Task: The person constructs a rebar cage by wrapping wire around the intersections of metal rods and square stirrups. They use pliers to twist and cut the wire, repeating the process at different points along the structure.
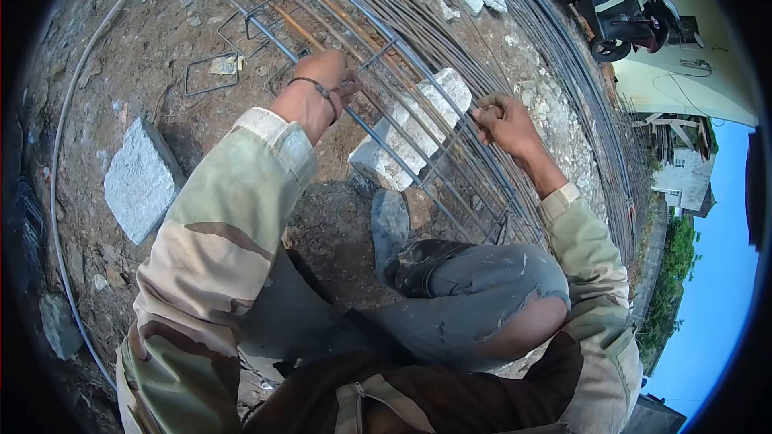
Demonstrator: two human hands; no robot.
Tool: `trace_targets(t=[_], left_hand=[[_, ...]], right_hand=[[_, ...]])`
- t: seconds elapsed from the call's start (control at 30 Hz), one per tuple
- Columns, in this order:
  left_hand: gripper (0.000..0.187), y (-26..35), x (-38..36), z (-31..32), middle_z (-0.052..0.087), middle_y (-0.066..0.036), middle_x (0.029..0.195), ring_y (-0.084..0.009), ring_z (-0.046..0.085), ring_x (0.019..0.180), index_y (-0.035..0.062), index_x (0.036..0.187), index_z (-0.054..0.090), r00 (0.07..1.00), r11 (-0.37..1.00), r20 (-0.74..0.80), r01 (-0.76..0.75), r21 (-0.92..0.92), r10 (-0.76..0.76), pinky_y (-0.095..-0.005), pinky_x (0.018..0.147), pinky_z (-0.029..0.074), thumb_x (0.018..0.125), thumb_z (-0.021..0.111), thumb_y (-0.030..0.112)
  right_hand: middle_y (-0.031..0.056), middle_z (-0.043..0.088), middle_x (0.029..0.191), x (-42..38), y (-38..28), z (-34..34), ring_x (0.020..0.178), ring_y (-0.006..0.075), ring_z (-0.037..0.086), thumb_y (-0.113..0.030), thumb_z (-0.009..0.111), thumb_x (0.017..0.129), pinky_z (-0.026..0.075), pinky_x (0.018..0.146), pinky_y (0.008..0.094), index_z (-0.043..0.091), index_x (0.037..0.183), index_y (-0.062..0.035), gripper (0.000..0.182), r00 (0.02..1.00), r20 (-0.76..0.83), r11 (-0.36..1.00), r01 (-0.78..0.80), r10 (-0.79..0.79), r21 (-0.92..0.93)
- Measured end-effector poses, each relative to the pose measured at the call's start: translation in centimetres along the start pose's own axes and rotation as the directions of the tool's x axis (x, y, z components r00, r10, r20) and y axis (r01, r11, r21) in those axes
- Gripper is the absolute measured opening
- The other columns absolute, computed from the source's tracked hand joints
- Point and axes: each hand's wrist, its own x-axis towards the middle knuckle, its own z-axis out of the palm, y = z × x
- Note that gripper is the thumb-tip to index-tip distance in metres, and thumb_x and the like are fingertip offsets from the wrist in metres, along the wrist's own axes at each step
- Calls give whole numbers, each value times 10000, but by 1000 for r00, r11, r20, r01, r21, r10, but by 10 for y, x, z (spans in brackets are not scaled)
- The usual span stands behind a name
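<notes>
A long rebar cage (389, 40) of steel bars and square stirrups runs diagonally in front of me. My left hand (323, 82), with a dark cord bracelet at the wrist, is over the cage's near bar with its fingers curled around it. At the far side, my right hand (508, 127) is closed in a pinch beside the bars. Whatever lies between its thumb and forefinger is too small to make out. A pale concrete block (386, 162) sits under the cage between my hands.
A loose stirrup (211, 74) and a rough concrete slab (145, 181) lie on the dirt at left. More long rebars (555, 52) stretch along the right. A motorbike (631, 20) stands beyond them by a wall. My bent knee (523, 325) is close below the cage.
</notes>
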Motion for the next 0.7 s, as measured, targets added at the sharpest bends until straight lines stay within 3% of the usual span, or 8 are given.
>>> trace_targets(t=[0.07, 0.13, 0.2, 0.37, 0.5, 0.53, 0.63, 0.7], left_hand=[[320, -27, 12, 2, 665, -195, 1298, -291, 699, 1076, -36, 1317, 502, 992, 995, 76, 95, 20, -97, -411, 876, 581, 1026, 446, 86], [323, -43, 14, 14, 661, -178, 1308, -290, 689, 1119, -18, 1342, 495, 979, 988, 131, 157, 13, -157, -420, 901, 571, 1041, 449, 90], [295, -49, 6, 23, 702, -119, 1224, -242, 712, 1081, 9, 1355, 527, 966, 979, 173, 203, -35, -194, -387, 860, 570, 1085, 452, 99], [275, -66, 24, 18, 729, -21, 1020, -137, 706, 865, 71, 1337, 628, 969, 992, 214, 108, 71, -121, -319, 783, 538, 1109, 475, 101], [306, -67, 22, 13, 729, -3, 969, -132, 703, 839, 80, 1321, 654, 975, 990, 204, 58, 132, -84, -314, 733, 527, 1115, 429, 95], [310, -67, 22, 12, 729, -1, 982, -134, 703, 843, 85, 1327, 655, 978, 988, 189, 65, 139, -91, -313, 726, 520, 1117, 428, 103], [293, -65, 22, 7, 731, 14, 970, -154, 706, 882, 115, 1278, 689, 983, 986, 160, 64, 156, -89, -328, 770, 515, 1111, 448, 121], [280, -70, 20, 10, 752, 18, 976, -163, 714, 959, 149, 1215, 717, 990, 983, 131, 26, 181, -51, -350, 823, 513, 1102, 461, 141]], right_hand=[[85, 659, 711, -51, 66, -32, 659, 162, 666, -141, 744, 973, 516, 562, 338, 656, 1080, 78, 259, 988, -97, 966, -141, 122, -216], [219, 733, 814, -105, 140, -48, 800, 351, 736, -394, 778, 922, 564, 766, 480, 699, 948, 37, 439, 926, -355, 821, -301, 130, -485], [294, 732, 886, -154, 190, -44, 942, 485, 719, -520, 757, 908, 548, 872, 521, 682, 1009, 69, 602, 868, -467, 744, -422, 166, -519], [349, 719, 989, -191, 237, 3, 1000, 522, 707, -579, 730, 922, 554, 873, 540, 644, 1192, 110, 744, 811, -497, 754, -528, 310, -391], [336, 717, 1085, -191, 255, 22, 1112, 494, 676, -566, 745, 910, 440, 1079, 561, 597, 1300, 115, 799, 803, -584, 709, -482, 122, -515], [357, 664, 1235, -194, 254, 26, 1237, 483, 607, -504, 749, 924, 375, 1141, 560, 561, 1382, 91, 774, 795, -575, 661, -539, 193, -522], [372, 582, 1371, -210, 251, 39, 1321, 488, 533, -357, 733, 945, 394, 1125, 551, 520, 1449, 72, 696, 775, -620, 786, -456, 121, -417], [373, 559, 1372, -223, 261, 40, 1329, 505, 498, -198, 690, 940, 410, 1107, 544, 478, 1496, 55, 646, 832, -551, 774, -387, 59, -501]])
